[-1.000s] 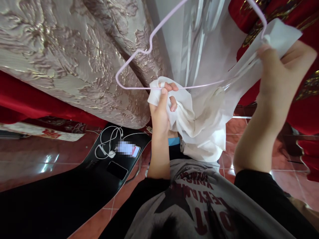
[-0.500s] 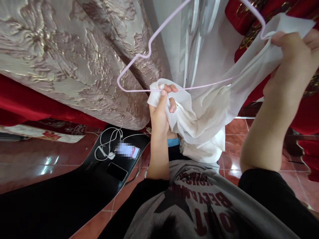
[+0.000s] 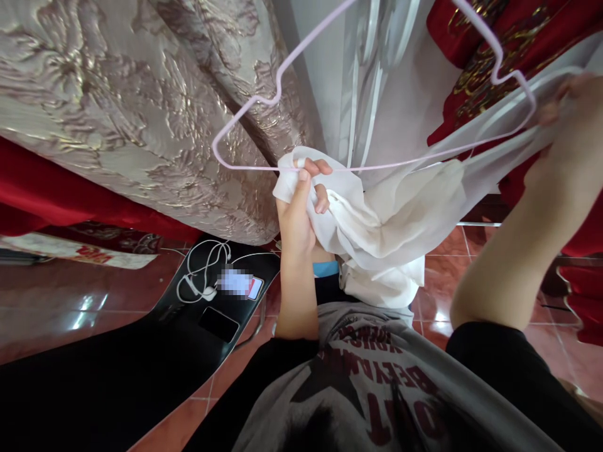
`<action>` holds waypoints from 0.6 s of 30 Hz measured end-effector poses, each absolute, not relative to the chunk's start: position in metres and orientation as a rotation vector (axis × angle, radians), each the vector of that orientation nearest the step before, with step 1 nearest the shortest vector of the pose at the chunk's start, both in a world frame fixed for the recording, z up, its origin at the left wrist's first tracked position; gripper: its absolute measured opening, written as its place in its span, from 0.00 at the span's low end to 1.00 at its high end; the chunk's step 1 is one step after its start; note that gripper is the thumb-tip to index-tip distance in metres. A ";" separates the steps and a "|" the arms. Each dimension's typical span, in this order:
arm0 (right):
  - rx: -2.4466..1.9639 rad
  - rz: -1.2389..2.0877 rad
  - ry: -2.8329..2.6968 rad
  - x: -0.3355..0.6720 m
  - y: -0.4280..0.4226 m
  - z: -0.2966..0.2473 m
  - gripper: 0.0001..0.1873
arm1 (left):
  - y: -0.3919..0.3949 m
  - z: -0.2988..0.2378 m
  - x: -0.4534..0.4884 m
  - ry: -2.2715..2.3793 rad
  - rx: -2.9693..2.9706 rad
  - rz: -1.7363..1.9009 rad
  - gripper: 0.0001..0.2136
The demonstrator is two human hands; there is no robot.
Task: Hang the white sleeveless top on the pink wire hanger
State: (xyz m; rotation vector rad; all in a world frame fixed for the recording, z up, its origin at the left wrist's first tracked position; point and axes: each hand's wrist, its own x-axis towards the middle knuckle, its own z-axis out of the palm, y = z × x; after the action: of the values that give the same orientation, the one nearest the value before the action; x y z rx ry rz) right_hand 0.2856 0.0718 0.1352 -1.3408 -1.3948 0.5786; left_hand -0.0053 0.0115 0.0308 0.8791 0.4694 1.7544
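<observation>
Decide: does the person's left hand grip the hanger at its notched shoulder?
No, the left hand pinches the white cloth against the straight bottom bar of the hanger.

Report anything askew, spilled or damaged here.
The white garment sits bunched and lopsided on the pink hanger, clutched in the left hand and stretched by the right hand. Nothing looks spilled or damaged.

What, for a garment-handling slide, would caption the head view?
Left hand grips bunched white cloth at the bottom bar of a lilac wire hanger; right hand holds the cloth's far end stretched.
</observation>
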 end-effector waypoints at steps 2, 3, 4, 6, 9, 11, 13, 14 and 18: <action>-1.363 0.590 -1.389 0.288 0.048 0.130 0.25 | 0.010 0.033 -0.004 0.457 0.863 1.747 0.12; -1.375 0.601 -1.384 0.291 0.037 0.126 0.26 | 0.009 0.035 -0.003 0.475 0.845 1.741 0.12; -1.388 0.620 -1.378 0.295 0.026 0.121 0.26 | 0.009 0.037 -0.002 0.506 0.820 1.735 0.12; -1.419 0.696 -1.347 0.304 0.013 0.115 0.27 | 0.008 0.040 -0.001 0.593 0.769 1.718 0.12; -1.460 0.899 -1.269 0.312 0.006 0.114 0.26 | 0.008 0.042 0.001 0.644 0.753 1.702 0.11; -1.461 1.020 -1.259 0.306 0.005 0.120 0.19 | 0.008 0.041 0.002 0.624 0.772 1.694 0.10; -1.424 1.097 -1.282 0.294 0.004 0.131 0.12 | 0.009 0.038 0.002 0.617 0.783 1.691 0.10; -1.397 1.126 -1.296 0.287 0.003 0.137 0.10 | 0.009 0.037 0.002 0.617 0.788 1.692 0.10; -1.463 1.063 -1.370 0.263 0.004 0.156 0.05 | 0.009 0.033 0.001 0.558 0.827 1.713 0.09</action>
State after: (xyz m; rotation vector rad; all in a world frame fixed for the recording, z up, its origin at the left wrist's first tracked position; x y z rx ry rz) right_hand 0.2632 0.0038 0.1559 -1.4631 -1.3699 1.0635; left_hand 0.0006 0.0091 0.0328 0.8267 0.5584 1.7132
